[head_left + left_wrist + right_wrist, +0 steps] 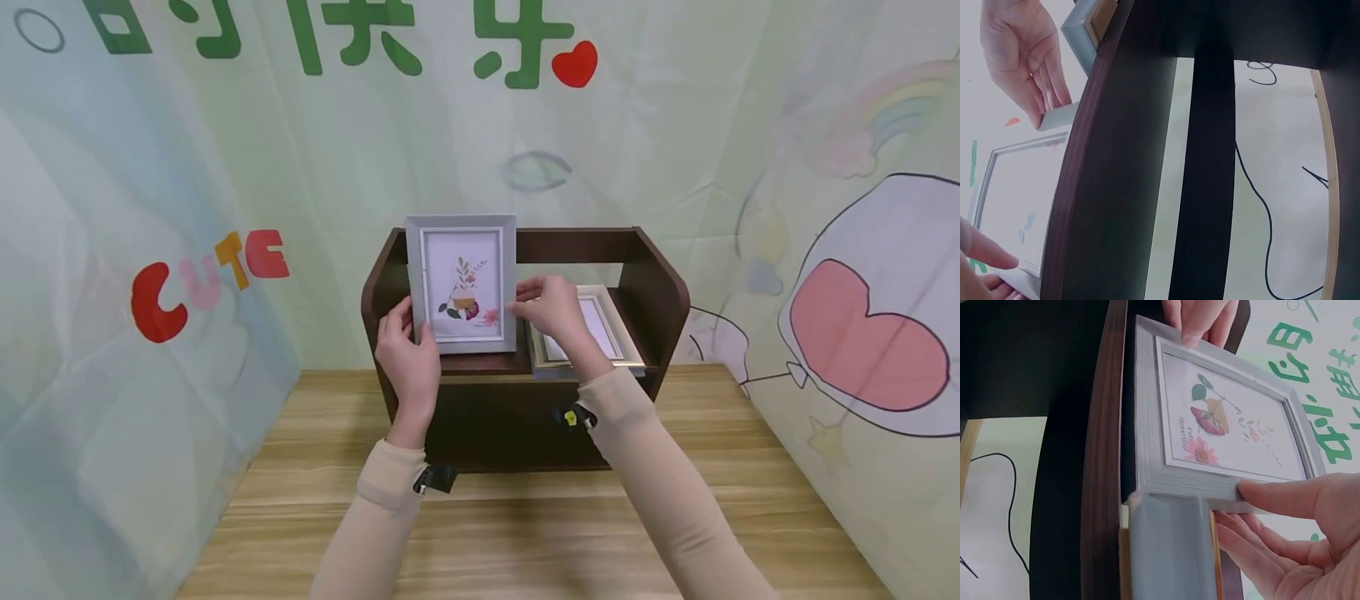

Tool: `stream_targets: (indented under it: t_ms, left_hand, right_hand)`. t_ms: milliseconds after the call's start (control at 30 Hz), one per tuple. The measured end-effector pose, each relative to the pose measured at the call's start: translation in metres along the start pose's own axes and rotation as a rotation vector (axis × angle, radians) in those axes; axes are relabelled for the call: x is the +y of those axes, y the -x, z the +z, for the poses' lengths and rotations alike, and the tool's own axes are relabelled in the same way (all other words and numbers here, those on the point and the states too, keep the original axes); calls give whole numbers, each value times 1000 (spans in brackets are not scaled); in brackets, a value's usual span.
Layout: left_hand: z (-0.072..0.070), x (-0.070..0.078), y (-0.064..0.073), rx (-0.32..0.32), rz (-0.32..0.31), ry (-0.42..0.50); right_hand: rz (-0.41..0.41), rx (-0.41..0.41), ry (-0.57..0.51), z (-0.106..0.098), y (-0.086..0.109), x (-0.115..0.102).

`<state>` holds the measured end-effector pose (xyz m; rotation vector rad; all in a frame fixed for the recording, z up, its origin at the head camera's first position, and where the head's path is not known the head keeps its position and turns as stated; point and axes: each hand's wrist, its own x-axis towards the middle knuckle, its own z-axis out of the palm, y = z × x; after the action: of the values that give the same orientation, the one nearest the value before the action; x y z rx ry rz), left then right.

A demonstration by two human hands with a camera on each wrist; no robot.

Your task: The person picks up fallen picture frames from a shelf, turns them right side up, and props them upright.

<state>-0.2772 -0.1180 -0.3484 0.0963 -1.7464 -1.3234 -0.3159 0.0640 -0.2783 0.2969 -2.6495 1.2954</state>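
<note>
A grey picture frame (461, 287) with a pressed-flower print stands nearly upright at the left of the dark brown shelf unit's (517, 421) upper board. My left hand (408, 354) grips its left edge, thumb on the front and fingers partly hidden. At the opposite edge, my right hand (557, 312) pinches the border; the right wrist view shows its thumb (1272, 495) on the front face. Whether the frame's lower edge bears on the board, I cannot tell. Beside it, a pale gold frame (626, 337) lies flat, apparently atop a grey one, below my right hand.
The shelf unit stands on a wood-grain table (480, 533) and has raised side panels (652, 287) and a back rail (577, 246). Behind and around hangs a printed cloth (637, 133) with green characters and cartoon figures. Thin black lines show through the unit's lower opening.
</note>
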Motion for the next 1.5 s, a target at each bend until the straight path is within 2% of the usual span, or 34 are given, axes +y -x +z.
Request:
stream_targets:
  t_ms: [467, 733, 1000, 1200, 1333, 1500]
  left_hand:
    - [-3, 7, 6, -35, -80, -49]
    - [-1, 7, 8, -35, -80, -47]
    - [0, 14, 15, -39, 9, -12]
    - [8, 22, 22, -43, 88, -1]
    - [14, 28, 28, -95, 150, 11]
    - [21, 35, 36, -217, 150, 9]
  right_hand:
    - [12, -5, -12, 11, -1, -9]
    - [4, -20, -25, 12, -1, -9]
    - [-24, -74, -40, 3, 1, -5]
    - [11, -97, -17, -14, 7, 3]
    - [43, -80, 13, -28, 11, 14]
    - [105, -42, 74, -45, 20, 28]
